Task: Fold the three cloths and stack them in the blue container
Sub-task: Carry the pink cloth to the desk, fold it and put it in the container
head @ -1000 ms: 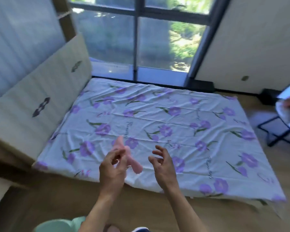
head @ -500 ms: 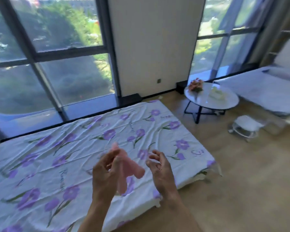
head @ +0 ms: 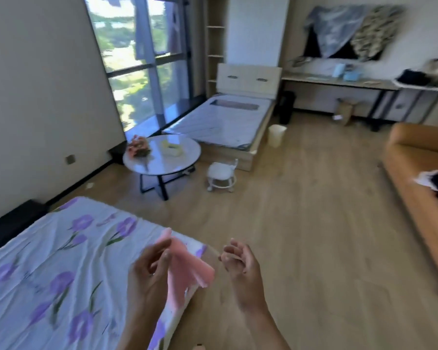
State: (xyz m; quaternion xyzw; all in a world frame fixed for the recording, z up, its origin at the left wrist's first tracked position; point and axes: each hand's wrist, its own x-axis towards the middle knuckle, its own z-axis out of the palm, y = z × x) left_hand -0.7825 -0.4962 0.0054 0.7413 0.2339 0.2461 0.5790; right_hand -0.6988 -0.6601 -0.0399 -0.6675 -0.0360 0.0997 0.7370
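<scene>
Seemingly pinched in the left hand [head: 148, 276]: a small pink fabric cloth [head: 187, 266].
Blur hides the exact grip, but the cloth hangs from its thumb and fingers above the corner of a low bed [head: 61, 248] with a white, purple-flowered sheet. The right hand [head: 240, 263] hovers just beside, fingers loosely curled, holding nothing. A round white tabletop [head: 172, 162] stands well beyond.

Behind left hand [head: 147, 280], pink cloth [head: 186, 270] partly hidden; sofa [head: 415, 178] cut by edge.

1 pink cloth [head: 187, 269], loosely bunched; held in left hand [head: 147, 276] above bed [head: 61, 261] corner.
</scene>
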